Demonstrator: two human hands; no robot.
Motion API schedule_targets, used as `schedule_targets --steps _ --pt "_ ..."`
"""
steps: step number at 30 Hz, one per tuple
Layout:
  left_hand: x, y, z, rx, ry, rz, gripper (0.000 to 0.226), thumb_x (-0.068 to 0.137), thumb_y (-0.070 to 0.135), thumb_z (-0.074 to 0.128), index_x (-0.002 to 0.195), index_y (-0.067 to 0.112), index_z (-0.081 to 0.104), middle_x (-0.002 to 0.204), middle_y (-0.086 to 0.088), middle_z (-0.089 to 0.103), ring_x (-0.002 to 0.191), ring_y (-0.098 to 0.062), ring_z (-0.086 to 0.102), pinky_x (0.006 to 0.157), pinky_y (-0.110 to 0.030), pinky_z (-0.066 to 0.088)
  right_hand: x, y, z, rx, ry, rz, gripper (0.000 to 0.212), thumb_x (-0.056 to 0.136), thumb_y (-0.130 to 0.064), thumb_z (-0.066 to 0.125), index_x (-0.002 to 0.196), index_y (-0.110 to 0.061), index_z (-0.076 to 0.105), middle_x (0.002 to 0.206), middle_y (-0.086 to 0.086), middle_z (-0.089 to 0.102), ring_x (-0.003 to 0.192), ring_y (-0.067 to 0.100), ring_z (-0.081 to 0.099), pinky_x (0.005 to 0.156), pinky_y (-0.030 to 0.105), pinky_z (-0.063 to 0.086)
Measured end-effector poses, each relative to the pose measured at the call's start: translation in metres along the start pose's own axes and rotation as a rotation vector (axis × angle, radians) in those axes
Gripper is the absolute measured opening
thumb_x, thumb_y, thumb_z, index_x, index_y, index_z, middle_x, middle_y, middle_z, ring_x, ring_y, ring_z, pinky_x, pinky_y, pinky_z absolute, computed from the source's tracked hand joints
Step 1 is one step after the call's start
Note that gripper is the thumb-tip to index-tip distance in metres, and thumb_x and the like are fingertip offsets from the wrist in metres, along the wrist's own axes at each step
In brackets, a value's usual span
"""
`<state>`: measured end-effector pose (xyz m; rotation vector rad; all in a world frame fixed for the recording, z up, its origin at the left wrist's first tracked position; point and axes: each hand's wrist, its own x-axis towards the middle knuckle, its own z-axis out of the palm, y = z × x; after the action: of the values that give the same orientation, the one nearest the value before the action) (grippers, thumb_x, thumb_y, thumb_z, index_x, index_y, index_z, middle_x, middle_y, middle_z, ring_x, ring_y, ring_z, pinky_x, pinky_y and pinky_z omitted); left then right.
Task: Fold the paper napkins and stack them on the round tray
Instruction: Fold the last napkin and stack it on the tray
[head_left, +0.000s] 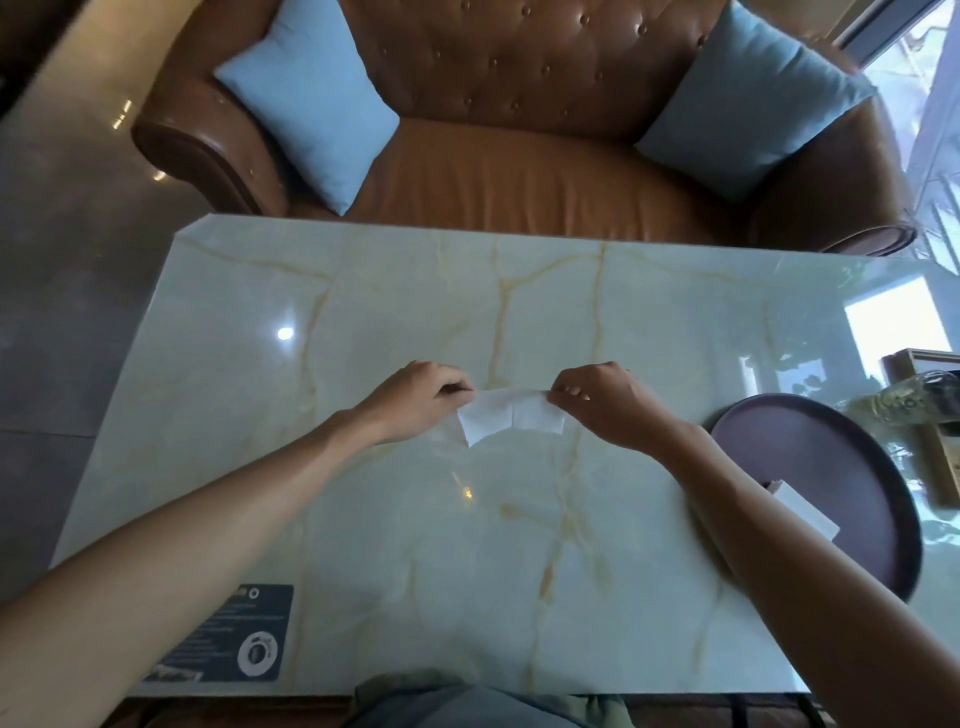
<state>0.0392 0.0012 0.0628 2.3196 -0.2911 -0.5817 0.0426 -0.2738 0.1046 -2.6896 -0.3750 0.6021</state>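
A white paper napkin (509, 422) is held stretched just above the middle of the marble table (363, 519). My left hand (415, 405) pinches its left top corner. My right hand (602, 400) pinches the right top corner. A crease runs down the napkin's middle, and its lower edge hangs toward me. At the right of the table lies a dark round tray (831, 452). On the tray rests a folded white napkin (802, 508), partly hidden behind my right forearm.
A brown leather sofa (519, 171) with two blue cushions stands beyond the table's far edge. A clear bottle (904, 402) and a wooden box (950, 462) sit at the far right. A dark printed card (228, 639) lies at the near left.
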Motion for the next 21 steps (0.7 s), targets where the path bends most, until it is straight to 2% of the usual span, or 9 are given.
schedule_targets --steps 4,6,8,9,11,13,15,18,21 --pt "-0.004 0.012 0.017 -0.113 -0.132 -0.008 0.035 0.093 0.041 0.067 0.127 0.039 0.059 0.1 0.018 0.064 0.072 -0.008 0.067 0.071 -0.025 0.051 -0.009 -0.005 -0.002 -0.021 0.005 -0.037 0.026 0.095 -0.041 0.051 0.087 -0.025 0.07 0.086 -0.005 0.073 0.083 0.024 0.068 0.073 0.041 0.057" --pt "-0.001 0.019 0.031 -0.103 -0.136 -0.004 0.007 0.097 0.04 0.062 0.104 0.039 0.065 0.083 0.021 0.061 0.062 -0.006 0.057 0.064 -0.026 0.043 -0.015 -0.007 -0.004 -0.061 0.016 -0.072 0.025 0.095 -0.041 0.052 0.087 -0.023 0.069 0.087 -0.004 0.072 0.083 0.025 0.067 0.072 0.04 0.057" --pt "0.004 0.029 0.044 -0.137 -0.104 0.001 0.032 0.101 0.039 0.054 0.071 0.028 0.051 0.063 0.014 0.045 0.055 -0.009 0.04 0.059 -0.03 0.032 -0.022 -0.008 -0.007 -0.092 -0.003 -0.119 0.024 0.096 -0.042 0.055 0.088 -0.024 0.069 0.089 -0.006 0.071 0.086 0.022 0.067 0.075 0.037 0.055" --pt "0.006 0.033 0.049 -0.17 -0.093 -0.011 0.04 0.101 0.042 0.052 0.068 0.021 0.047 0.061 0.011 0.04 0.055 -0.01 0.035 0.058 -0.031 0.029 -0.026 -0.008 -0.008 -0.079 -0.032 -0.132 0.026 0.095 -0.048 0.056 0.087 -0.027 0.069 0.087 -0.01 0.071 0.085 0.018 0.067 0.075 0.035 0.054" --pt "0.009 0.043 0.054 -0.254 -0.088 0.003 0.05 0.099 0.053 0.051 0.074 0.01 0.053 0.065 0.008 0.04 0.058 -0.009 0.035 0.059 -0.03 0.028 -0.035 -0.004 -0.011 0.042 -0.093 -0.097 0.035 0.09 -0.062 0.055 0.079 -0.031 0.068 0.078 -0.016 0.069 0.078 0.009 0.067 0.073 0.031 0.054" --pt "0.01 0.049 0.057 -0.317 -0.103 0.025 0.052 0.099 0.054 0.051 0.082 0.006 0.06 0.068 0.007 0.043 0.061 -0.009 0.037 0.06 -0.03 0.029 -0.039 0.007 -0.013 0.193 0.007 -0.045 0.036 0.092 -0.058 0.057 0.077 -0.027 0.069 0.075 -0.013 0.068 0.075 0.009 0.065 0.073 0.033 0.054" --pt "0.01 0.056 0.058 -0.386 -0.13 0.054 0.043 0.101 0.048 0.052 0.082 0.01 0.062 0.071 0.009 0.045 0.065 -0.008 0.039 0.063 -0.03 0.03 -0.041 0.022 -0.014 0.188 0.164 0.005 0.023 0.093 -0.046 0.062 0.097 -0.025 0.073 0.097 -0.009 0.07 0.089 0.013 0.066 0.084 0.038 0.055" --pt "0.013 0.061 0.061 -0.441 -0.157 0.093 0.052 0.096 0.054 0.051 0.098 0.004 0.066 0.083 0.004 0.054 0.078 -0.01 0.047 0.072 -0.035 0.036 -0.042 0.036 -0.01 0.179 0.094 0.055 0.048 0.093 -0.043 0.067 0.137 -0.026 0.058 0.141 -0.007 0.059 0.129 0.015 0.056 0.108 0.033 0.043" --pt "0.013 0.068 0.061 -0.451 -0.157 0.09 0.055 0.092 0.06 0.051 0.107 0.011 0.07 0.094 0.001 0.067 0.085 -0.011 0.055 0.079 -0.035 0.042 -0.044 0.036 -0.003 0.402 0.013 0.069 0.052 0.089 -0.052 0.067 0.134 -0.027 0.061 0.136 -0.01 0.065 0.128 0.009 0.058 0.113 0.034 0.042"
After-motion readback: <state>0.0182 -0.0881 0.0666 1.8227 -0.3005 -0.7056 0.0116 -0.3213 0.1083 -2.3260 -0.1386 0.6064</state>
